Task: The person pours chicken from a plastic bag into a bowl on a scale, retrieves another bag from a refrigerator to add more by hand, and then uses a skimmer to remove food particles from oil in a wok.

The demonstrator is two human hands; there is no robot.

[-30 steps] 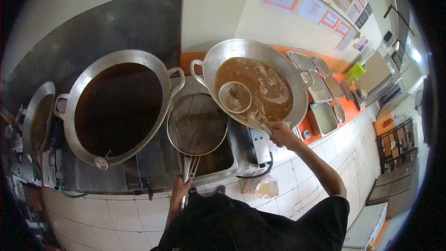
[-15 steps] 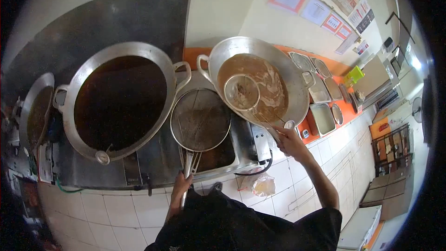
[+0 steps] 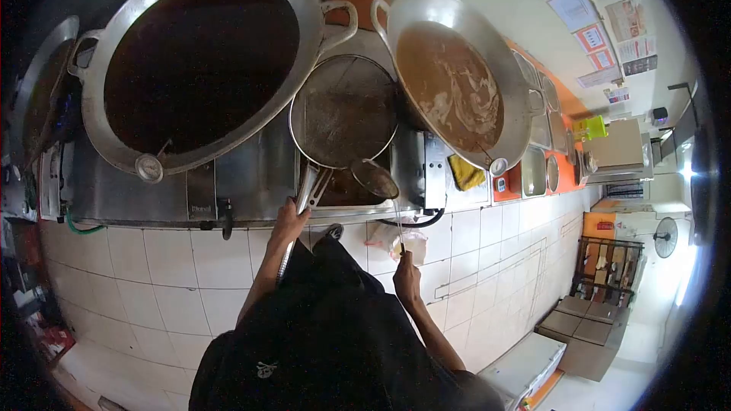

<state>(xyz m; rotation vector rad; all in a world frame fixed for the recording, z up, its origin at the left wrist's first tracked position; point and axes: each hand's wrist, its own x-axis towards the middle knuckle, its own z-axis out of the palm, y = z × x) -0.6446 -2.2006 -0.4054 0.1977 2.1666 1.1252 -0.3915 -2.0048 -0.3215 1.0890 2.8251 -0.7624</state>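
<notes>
My left hand [image 3: 289,221] is closed around the handle of a large round mesh strainer [image 3: 344,110], which lies over a rectangular tray of dark liquid [image 3: 347,190] between two woks. My right hand [image 3: 407,278] grips the thin handle of a small mesh skimmer [image 3: 373,178]. The skimmer's head is tilted and overlaps the lower right edge of the large strainer's surroundings, over the tray. On the left is a big metal wok [image 3: 97,118] of dark liquid. To the right, another wok [image 3: 491,38] holds cloudy brown liquid with pale foam streaks.
Dial thermometers [image 3: 149,168] clip to both wok rims. A yellow cloth [image 3: 466,173] lies beside the right wok, with metal trays [image 3: 534,173] further along an orange counter. A plastic bag [image 3: 411,240] sits on the tiled floor below the counter's edge, near a black hose.
My right hand has drawn the skimmer out of the brown liquid, down and left towards the tray. My left hand stays on the large strainer's handle. The camera view has shifted.
</notes>
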